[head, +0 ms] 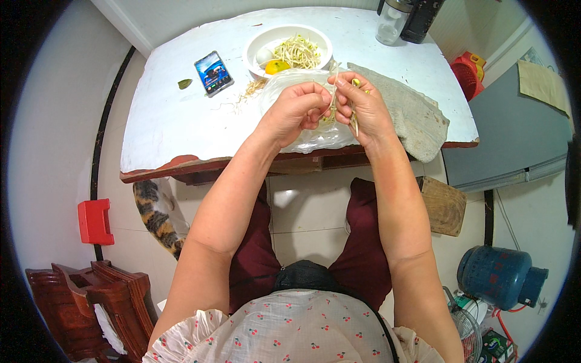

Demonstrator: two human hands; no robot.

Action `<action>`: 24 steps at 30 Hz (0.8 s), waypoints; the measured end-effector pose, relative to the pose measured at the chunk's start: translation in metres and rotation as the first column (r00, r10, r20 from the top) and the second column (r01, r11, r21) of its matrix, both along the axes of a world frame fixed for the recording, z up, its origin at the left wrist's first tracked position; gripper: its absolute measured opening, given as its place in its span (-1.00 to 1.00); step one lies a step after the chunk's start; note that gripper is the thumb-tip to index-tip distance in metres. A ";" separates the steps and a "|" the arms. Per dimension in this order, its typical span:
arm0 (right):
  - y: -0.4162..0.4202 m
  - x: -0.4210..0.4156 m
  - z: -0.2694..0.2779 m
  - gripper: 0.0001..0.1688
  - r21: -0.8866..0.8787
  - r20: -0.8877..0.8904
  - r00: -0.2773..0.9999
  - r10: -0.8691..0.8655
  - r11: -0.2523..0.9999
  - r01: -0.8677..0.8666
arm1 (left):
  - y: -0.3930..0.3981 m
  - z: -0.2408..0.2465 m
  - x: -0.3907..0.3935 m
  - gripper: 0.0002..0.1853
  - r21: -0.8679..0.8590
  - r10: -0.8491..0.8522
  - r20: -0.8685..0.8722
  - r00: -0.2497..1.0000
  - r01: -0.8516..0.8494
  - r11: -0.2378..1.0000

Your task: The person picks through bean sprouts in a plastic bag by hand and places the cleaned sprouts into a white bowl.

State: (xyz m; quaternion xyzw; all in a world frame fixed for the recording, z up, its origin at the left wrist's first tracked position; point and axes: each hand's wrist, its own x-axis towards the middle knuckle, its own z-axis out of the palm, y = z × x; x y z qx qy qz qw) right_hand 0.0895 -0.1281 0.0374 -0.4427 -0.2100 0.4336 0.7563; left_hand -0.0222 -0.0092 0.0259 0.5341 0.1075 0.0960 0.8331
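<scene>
Above a clear plastic bag (308, 140) that holds bean sprouts, my two hands are close together. My left hand (297, 111) pinches the thin end of a sprout between thumb and fingers. Several bean sprouts (355, 119) are held in my right hand (363, 106), some against the palm, one at the fingertips. Behind the bag stands a white bowl (247, 51) with a heap of bean sprouts (297, 52), a pale egg-like object (264, 56) and an orange-yellow fruit (277, 67). Thin brownish root ends (252, 89) lie on the table left of the bag.
On the white table (168, 127) are a lit phone (213, 73), a leaf (184, 84), a grey cloth (408, 109), a glass jar (391, 22) and a black flask (420, 22). A cat (156, 215) is at the table's left underside; a wooden stool (442, 206) stands right.
</scene>
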 end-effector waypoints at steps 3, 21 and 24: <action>0.000 0.000 0.000 -0.88 -0.022 0.018 1.000 0.017 1.000 -0.017 | 0.000 0.002 -0.001 -0.94 0.031 -0.012 -0.015 1.000 0.012 0.999; 0.002 0.002 -0.006 -0.88 0.084 -0.057 0.998 0.041 0.996 -0.036 | 0.002 0.002 -0.004 -0.96 0.015 -0.012 0.010 1.000 0.012 1.000; 0.001 0.004 -0.006 -0.83 0.092 -0.046 0.998 0.051 0.995 -0.047 | 0.003 0.001 -0.004 -0.95 -0.083 0.041 0.034 0.999 -0.038 0.996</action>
